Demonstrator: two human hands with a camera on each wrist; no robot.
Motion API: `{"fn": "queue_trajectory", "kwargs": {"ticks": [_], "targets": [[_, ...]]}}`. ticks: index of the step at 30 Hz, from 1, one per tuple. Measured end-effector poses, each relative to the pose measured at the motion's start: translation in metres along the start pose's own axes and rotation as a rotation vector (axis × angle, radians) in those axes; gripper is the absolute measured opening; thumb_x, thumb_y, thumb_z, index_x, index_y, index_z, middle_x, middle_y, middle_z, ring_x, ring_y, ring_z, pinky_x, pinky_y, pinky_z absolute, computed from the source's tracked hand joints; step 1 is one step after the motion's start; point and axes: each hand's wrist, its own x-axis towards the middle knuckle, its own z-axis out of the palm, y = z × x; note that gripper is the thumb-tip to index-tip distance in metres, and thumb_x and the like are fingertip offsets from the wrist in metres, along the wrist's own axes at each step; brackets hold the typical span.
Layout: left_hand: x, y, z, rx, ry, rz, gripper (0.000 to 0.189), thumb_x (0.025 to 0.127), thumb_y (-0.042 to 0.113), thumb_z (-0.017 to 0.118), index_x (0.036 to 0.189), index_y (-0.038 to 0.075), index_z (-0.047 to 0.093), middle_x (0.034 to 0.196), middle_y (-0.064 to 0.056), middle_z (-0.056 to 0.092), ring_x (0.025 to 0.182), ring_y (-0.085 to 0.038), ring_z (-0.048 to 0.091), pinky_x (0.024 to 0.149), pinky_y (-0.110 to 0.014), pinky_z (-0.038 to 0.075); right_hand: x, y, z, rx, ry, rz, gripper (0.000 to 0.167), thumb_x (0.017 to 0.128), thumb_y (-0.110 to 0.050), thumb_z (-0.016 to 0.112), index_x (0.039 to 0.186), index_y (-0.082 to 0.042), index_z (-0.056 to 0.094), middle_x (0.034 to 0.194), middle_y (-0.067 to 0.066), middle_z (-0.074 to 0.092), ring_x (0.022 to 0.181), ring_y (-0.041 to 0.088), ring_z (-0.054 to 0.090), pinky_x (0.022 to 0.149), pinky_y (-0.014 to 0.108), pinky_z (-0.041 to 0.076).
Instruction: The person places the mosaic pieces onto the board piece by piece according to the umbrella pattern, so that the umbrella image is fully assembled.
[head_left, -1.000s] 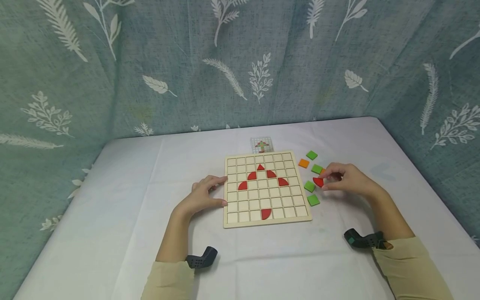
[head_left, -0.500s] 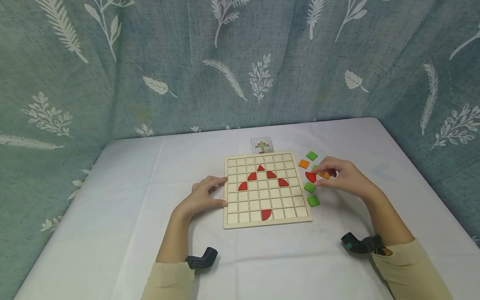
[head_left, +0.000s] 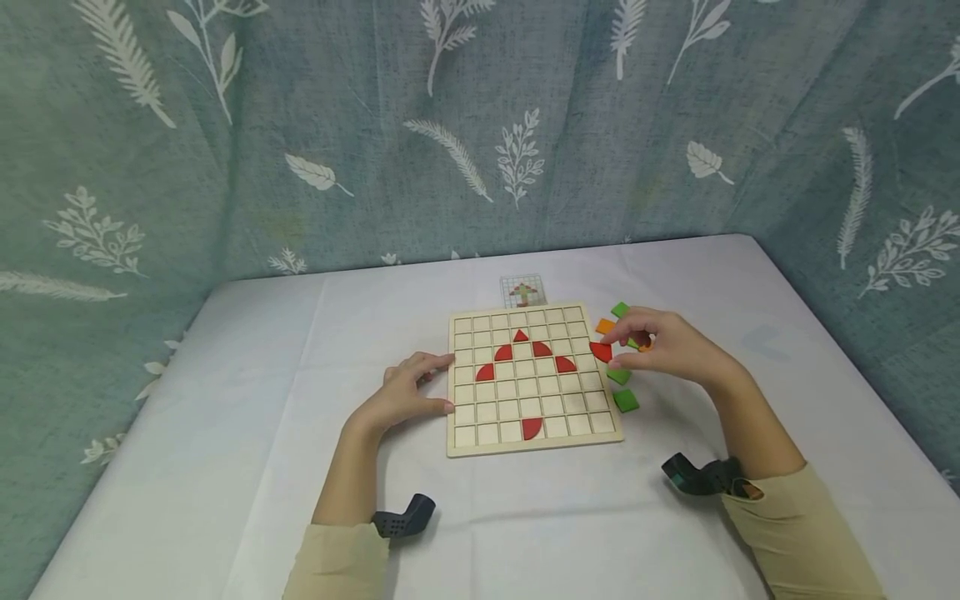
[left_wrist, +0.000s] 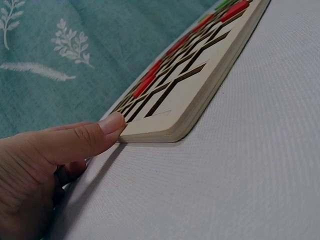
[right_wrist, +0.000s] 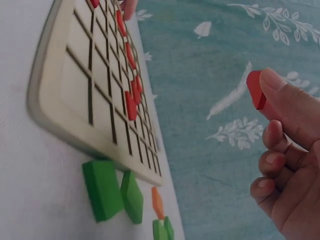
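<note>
Resting against the left rim of a square, pale wooden grid board, the left hand is touching it with an unclenched grip, while six flat red pieces are lying in the cells. The right hand is pinching a flat red quarter-round piece in its grip and is now bringing it leftward from the green square tiles to the board's right edge, nearer the cells but not yet sitting in one.

The pale wooden board, gridded, lies flat. A red, curve-edged block is held up at the board's right side.
</note>
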Motion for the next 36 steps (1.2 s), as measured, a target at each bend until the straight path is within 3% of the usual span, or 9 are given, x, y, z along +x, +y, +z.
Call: {"fn": "queue_trajectory", "kwargs": {"ticks": [7,14,22,29,36], "targets": [[-0.001,0.000,-0.001,-0.009,-0.011,-0.001,0.078,0.064,0.036,0.085,0.135,0.030,0.052,0.128,0.004,0.051,0.115,-0.024,0.034,0.092,-0.049,0.032,0.012,-0.004,0.005,0.072,-0.036,0.000,0.025,0.075,-0.016,0.080,0.098,-0.011,0.071,0.090,0.013,0.059,0.075,0.026,0.043,0.064,0.026,0.037],[-0.001,-0.001,-0.001,0.000,-0.008,-0.001,0.078,0.064,0.036,0.085,0.135,0.029,0.052,0.128,0.004,0.051,0.115,-0.024,0.035,0.092,-0.049,0.032,0.023,-0.010,0.017,0.091,-0.049,-0.005,0.026,0.075,-0.015,0.080,0.099,-0.010,0.071,0.094,0.010,0.062,0.078,0.022,0.043,0.067,0.027,0.037],[-0.001,0.001,-0.001,-0.009,-0.012,-0.004,0.078,0.065,0.037,0.085,0.135,0.030,0.052,0.126,0.004,0.051,0.114,-0.024,0.034,0.093,-0.049,0.032,0.032,-0.011,0.033,0.104,-0.090,-0.015,0.026,0.076,-0.014,0.079,0.100,-0.007,0.071,0.083,0.009,0.055,0.074,0.021,0.043,0.064,0.026,0.036],[-0.001,0.000,-0.001,-0.003,-0.004,-0.003,0.079,0.064,0.038,0.085,0.135,0.029,0.052,0.127,0.003,0.051,0.115,-0.025,0.034,0.093,-0.050,0.032,0.034,-0.015,0.045,0.127,-0.140,-0.031,0.025,0.075,-0.015,0.079,0.098,-0.008,0.070,0.086,0.017,0.056,0.073,0.020,0.044,0.065,0.025,0.037],[-0.001,0.000,0.000,-0.001,-0.003,0.001,0.079,0.064,0.037,0.085,0.135,0.030,0.052,0.125,0.004,0.052,0.114,-0.024,0.035,0.092,-0.048,0.032,0.036,-0.016,0.063,0.087,-0.198,-0.024,0.023,0.076,-0.021,0.079,0.096,-0.014,0.070,0.082,0.007,0.055,0.075,0.017,0.046,0.064,0.025,0.039]]}}
